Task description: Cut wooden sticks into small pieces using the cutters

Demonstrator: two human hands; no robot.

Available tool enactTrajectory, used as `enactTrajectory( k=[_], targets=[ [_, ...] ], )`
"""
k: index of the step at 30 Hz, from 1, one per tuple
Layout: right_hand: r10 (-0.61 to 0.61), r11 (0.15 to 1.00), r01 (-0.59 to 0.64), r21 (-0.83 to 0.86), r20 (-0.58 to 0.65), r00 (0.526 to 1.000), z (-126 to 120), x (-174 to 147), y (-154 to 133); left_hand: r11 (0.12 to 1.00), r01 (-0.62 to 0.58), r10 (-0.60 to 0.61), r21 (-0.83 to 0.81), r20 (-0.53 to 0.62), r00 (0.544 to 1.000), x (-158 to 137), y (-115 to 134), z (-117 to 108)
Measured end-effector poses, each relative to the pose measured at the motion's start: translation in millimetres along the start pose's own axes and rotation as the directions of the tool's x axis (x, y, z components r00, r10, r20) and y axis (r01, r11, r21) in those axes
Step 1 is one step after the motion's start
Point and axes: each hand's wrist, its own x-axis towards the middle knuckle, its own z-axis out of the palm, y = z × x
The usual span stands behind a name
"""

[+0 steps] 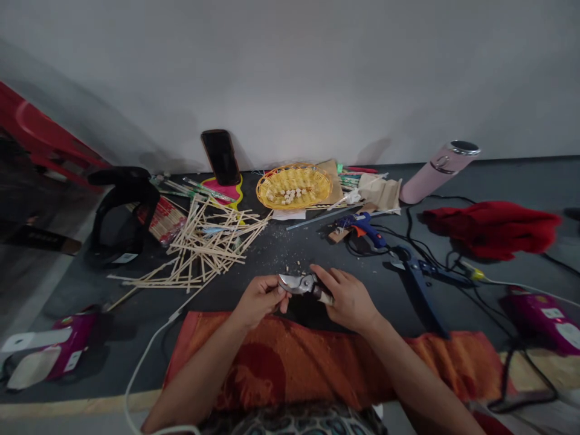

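Note:
My right hand (351, 302) is wrapped round the handles of a pair of pruning shears (296, 283), whose blades point left. At the blade tip my left hand (256, 302) is closed in a pinch; what its fingers hold is too small to make out. Tiny cut bits (287, 269) and crumbs lie on the dark tabletop just beyond the blades. Left of there spreads a loose heap of thin wooden sticks (212, 251). A yellow wicker basket (261, 192) at the back holds several short pale pieces (290, 196).
An orange towel (308, 362) lies under my forearms. To the right are a blue glue gun (374, 234), a blue-handled cutter (419, 290), cables, a red cloth (493, 229) and a pink bottle (430, 178). A phone (221, 157) leans at the back; a black headset-like strap (102, 211) stands left.

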Motion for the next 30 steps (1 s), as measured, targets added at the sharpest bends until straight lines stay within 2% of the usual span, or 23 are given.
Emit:
enactTrajectory(
  k=[5,8,12,17,22,25,30],
  targets=[
    [0.024,1.0,-0.024,-0.002,-0.008,1.0,3,0,-1,1.0,0.003,-0.004,-0.022,-0.035,0.999,2,-4,0],
    [0.007,1.0,-0.007,-0.015,-0.015,1.0,2,3,1,0.999,0.018,-0.018,-0.036,-0.015,1.0,2,-4,-1],
    [-0.039,0.999,0.039,-0.016,0.006,0.999,-2,4,3,0.992,0.116,-0.111,-0.056,0.088,0.99,0,-1,-4],
    [-0.102,0.995,0.102,0.017,0.036,0.994,-6,4,3,0.973,0.221,-0.2,-0.065,0.245,0.949,-3,1,-8],
    [-0.137,0.99,0.136,0.031,0.056,0.989,-6,4,3,0.956,0.271,-0.228,-0.114,0.296,0.928,-3,-1,-11],
    [-0.125,0.992,0.123,0.041,0.049,0.991,-4,3,2,0.957,0.254,-0.209,-0.137,0.28,0.937,-3,0,-11],
    [-0.04,0.999,0.039,0.025,0.012,0.999,1,1,1,0.975,0.188,-0.172,-0.116,0.131,0.976,0,3,-5]
  ],
)
